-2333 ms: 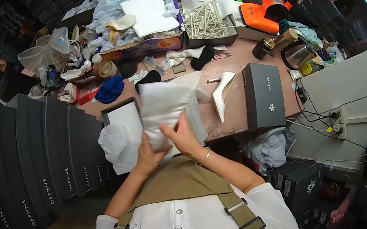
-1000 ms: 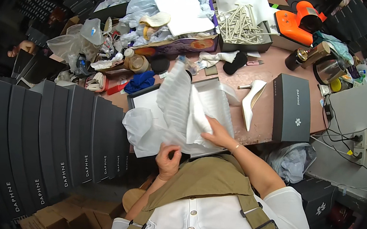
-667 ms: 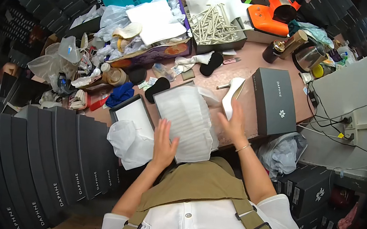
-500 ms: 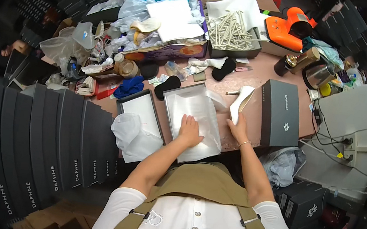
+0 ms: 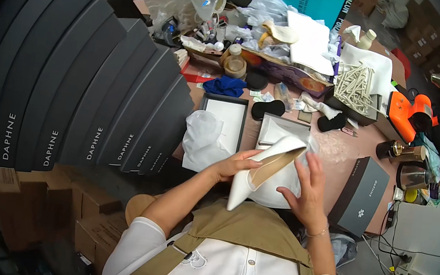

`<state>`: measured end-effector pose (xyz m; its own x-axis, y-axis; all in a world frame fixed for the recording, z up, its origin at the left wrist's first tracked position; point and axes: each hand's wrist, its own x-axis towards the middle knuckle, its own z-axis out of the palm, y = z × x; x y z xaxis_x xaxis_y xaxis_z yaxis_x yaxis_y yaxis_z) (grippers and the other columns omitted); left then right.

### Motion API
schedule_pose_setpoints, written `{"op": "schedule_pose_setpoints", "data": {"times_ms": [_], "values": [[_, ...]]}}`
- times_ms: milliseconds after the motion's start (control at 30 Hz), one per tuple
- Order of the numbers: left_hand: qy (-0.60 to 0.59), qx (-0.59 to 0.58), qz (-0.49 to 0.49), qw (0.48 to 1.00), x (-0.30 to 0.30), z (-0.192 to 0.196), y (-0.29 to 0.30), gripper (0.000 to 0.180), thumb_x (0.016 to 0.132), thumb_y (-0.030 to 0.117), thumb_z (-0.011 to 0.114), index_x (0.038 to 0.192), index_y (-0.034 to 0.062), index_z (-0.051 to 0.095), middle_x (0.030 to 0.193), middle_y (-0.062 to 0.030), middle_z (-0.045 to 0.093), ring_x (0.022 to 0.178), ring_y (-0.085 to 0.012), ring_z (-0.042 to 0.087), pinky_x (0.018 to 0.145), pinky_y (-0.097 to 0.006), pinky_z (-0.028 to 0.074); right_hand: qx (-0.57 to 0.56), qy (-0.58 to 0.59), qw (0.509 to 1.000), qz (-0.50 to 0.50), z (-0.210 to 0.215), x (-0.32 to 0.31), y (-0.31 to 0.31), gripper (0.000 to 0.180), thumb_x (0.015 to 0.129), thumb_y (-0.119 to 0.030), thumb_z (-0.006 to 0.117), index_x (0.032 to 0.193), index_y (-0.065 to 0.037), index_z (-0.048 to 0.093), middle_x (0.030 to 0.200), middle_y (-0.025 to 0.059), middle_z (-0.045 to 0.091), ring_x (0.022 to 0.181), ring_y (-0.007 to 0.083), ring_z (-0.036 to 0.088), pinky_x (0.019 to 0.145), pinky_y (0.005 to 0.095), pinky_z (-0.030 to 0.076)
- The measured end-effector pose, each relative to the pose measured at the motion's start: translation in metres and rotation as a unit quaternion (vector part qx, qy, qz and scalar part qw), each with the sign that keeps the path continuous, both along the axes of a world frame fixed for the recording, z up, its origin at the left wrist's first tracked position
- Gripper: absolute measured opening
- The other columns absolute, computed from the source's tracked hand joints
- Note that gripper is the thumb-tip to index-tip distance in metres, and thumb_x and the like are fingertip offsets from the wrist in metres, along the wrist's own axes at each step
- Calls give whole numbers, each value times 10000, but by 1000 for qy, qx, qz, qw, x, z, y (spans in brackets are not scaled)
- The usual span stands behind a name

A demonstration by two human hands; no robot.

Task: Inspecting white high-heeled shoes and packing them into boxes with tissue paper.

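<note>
A white pointed pump point(image 5: 271, 166) with a tan insole is raised in front of me, its toe pointing down toward my apron. My left hand point(image 5: 234, 164) grips the shoe along its left side. On the other side my right hand point(image 5: 310, 191) is spread, fingers apart, close to the heel end; it seems to hold nothing. Below and behind the shoe lies an open box point(image 5: 287, 124) lined with thin white paper, partly covered by the shoe and hands. Left of it rests a second shallow dark box part point(image 5: 244, 116), with crumpled white tissue paper point(image 5: 203, 135) over its near corner.
Stacked dark shoeboxes point(image 5: 105, 83) rise at the left. A closed grey shoebox point(image 5: 359, 195) stands at the right. Farther back are black pads point(image 5: 268, 109), a blue cloth point(image 5: 225, 86), a box of pale sticks point(image 5: 355, 88), an orange device point(image 5: 403, 114) and a teal box point(image 5: 307, 1).
The pump has moved from the table at the right to in front of me. My left hand has left the paper and taken hold of it; my right hand has let go. The view has turned left.
</note>
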<state>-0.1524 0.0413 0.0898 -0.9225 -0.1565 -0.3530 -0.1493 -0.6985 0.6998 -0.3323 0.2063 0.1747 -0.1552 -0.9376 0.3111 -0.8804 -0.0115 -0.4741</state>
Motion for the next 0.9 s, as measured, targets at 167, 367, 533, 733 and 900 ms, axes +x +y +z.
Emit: {"op": "schedule_pose_setpoints", "data": {"times_ms": [167,367,533,733,900], "values": [[-104,61,-153,981,39,2,-1,583,950,346,506,1393,-11,380,1209,-100,593,1016,-155,613,868,-288,493,262,125,924,248,-9,0,-24,864,655,-270,786,1412,-166,383,1303,149,500,1146,335,523,934,450,448],[-508,-629,-112,578,86,-19,-140,362,903,348,567,1106,51,611,1027,-229,654,985,-380,631,840,-454,503,256,-275,912,167,-44,0,12,758,719,-250,707,1389,-74,400,1150,181,603,1045,335,593,883,388,477],[-326,-731,-64,595,50,-1,-119,175,870,128,585,1017,56,648,991,-172,671,908,-336,655,726,-434,517,211,-488,845,63,-54,-3,32,662,772,-255,691,1329,14,455,1177,120,576,1047,207,557,916,316,431],[-22,-819,21,572,27,92,-73,187,814,27,597,997,64,610,776,-135,622,731,-313,622,624,-398,482,157,-699,686,127,-13,-29,42,669,795,-294,660,1321,59,443,1090,77,598,953,148,586,804,276,487],[34,-834,-26,549,43,80,-36,294,768,-8,567,1050,65,605,747,-83,564,705,-276,576,635,-383,481,265,-742,607,103,0,-24,1,586,908,-345,553,1350,7,397,963,108,631,689,144,661,435,222,481]]}}
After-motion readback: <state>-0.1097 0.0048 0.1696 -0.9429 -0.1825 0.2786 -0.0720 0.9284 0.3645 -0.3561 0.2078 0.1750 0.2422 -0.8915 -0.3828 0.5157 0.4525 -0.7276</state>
